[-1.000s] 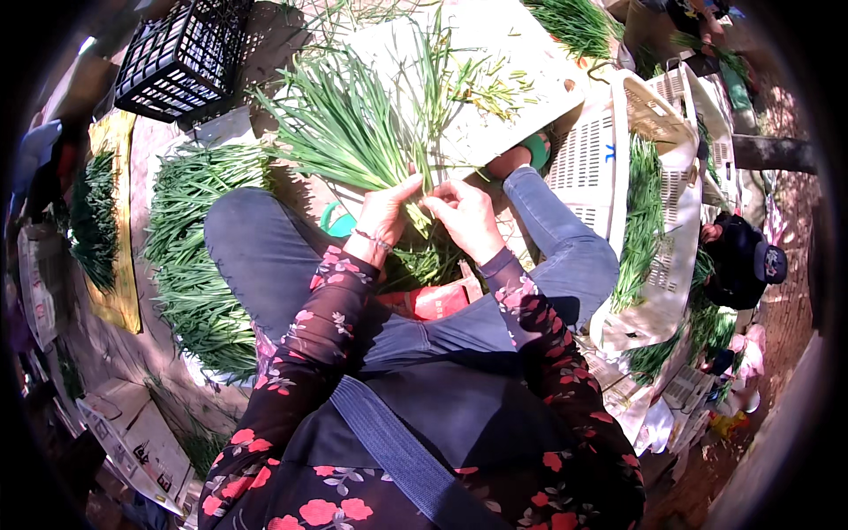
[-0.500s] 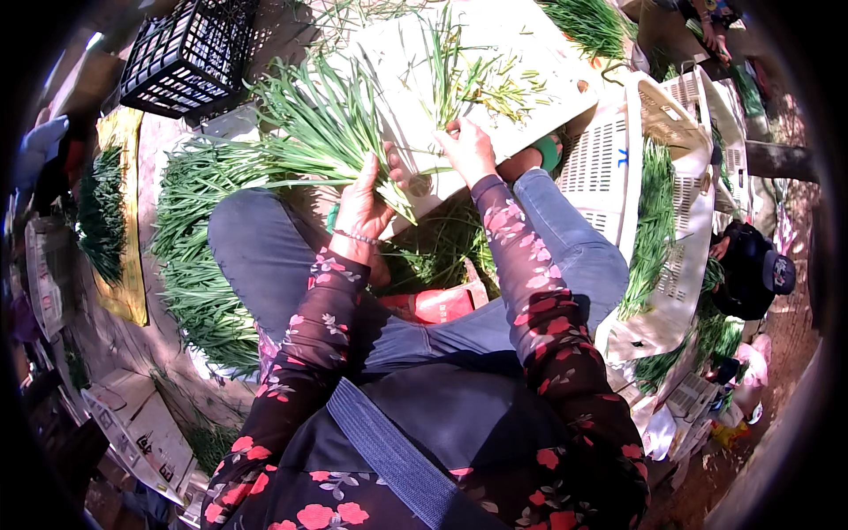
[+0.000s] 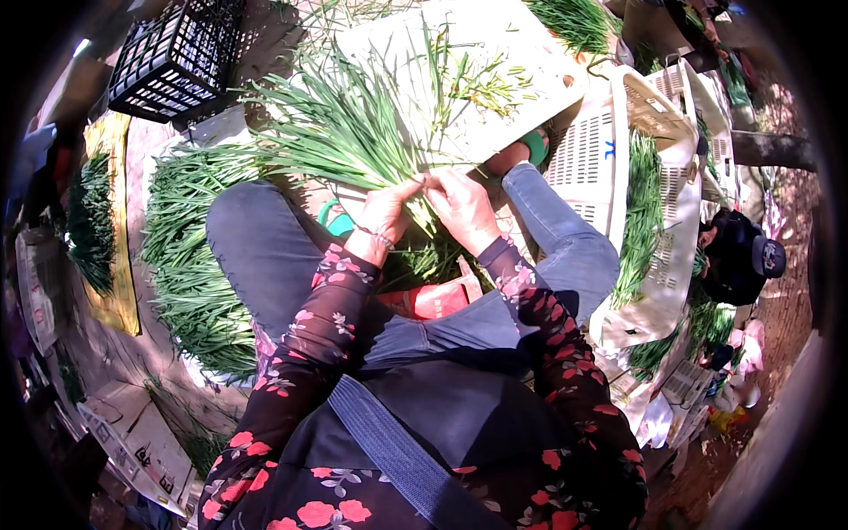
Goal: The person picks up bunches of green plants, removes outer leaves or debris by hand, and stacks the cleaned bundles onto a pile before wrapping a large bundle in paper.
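A fanned bunch of green chives (image 3: 349, 137) is held by my left hand (image 3: 387, 214), whose fingers wrap round the stems near their lower ends. Against it, my right hand (image 3: 463, 210) pinches at the same bunch, the two sets of fingertips touching or nearly so. The cut ends stick out below the hands and the leaves point up and to the left. Beyond them lies a white board (image 3: 508, 31), with loose chives and yellowish trimmings (image 3: 490, 84) scattered over it. What exactly the right fingertips grip is hidden.
A thick pile of chives (image 3: 199, 256) lies left of my knee. On the right stand cream plastic crates (image 3: 596, 177), one holding chives (image 3: 640, 221). A black crate (image 3: 177, 62) is at the far left. Something red (image 3: 437, 300) sits between my legs. A person in a dark cap (image 3: 767, 258) is at right.
My right hand has come down and left from the board to meet my left hand at the stems. The view has shifted slightly.
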`<state>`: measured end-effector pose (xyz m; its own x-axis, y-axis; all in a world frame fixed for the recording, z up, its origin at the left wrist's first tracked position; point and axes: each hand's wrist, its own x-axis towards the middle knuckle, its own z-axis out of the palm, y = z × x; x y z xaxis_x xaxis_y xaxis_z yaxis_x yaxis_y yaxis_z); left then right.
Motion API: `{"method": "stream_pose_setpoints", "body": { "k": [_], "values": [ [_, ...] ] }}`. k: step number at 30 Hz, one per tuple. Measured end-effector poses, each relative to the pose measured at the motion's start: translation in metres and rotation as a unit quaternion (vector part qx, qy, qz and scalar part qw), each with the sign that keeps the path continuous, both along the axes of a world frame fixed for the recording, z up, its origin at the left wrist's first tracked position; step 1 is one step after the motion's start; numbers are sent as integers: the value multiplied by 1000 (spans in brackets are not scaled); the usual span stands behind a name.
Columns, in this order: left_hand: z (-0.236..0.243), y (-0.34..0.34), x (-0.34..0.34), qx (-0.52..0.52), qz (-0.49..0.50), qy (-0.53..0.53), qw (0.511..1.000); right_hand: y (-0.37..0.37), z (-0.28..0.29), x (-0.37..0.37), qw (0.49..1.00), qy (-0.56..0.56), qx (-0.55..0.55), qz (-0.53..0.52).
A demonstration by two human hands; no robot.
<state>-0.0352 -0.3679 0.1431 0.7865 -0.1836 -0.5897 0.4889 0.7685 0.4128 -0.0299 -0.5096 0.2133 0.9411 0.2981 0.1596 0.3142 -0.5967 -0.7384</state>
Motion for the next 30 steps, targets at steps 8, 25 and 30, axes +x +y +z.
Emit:
{"method": "stream_pose_setpoints", "body": {
  "k": [8,25,30],
  "values": [
    [17,17,12,-4,115,-60,992,-64,-7,23,923,129,-332,146],
    [29,4,3,21,99,-77,992,-75,34,54,852,306,370,-209],
    [22,2,-2,-4,69,-10,998,-50,11,23,879,344,269,-189]
  ]
}}
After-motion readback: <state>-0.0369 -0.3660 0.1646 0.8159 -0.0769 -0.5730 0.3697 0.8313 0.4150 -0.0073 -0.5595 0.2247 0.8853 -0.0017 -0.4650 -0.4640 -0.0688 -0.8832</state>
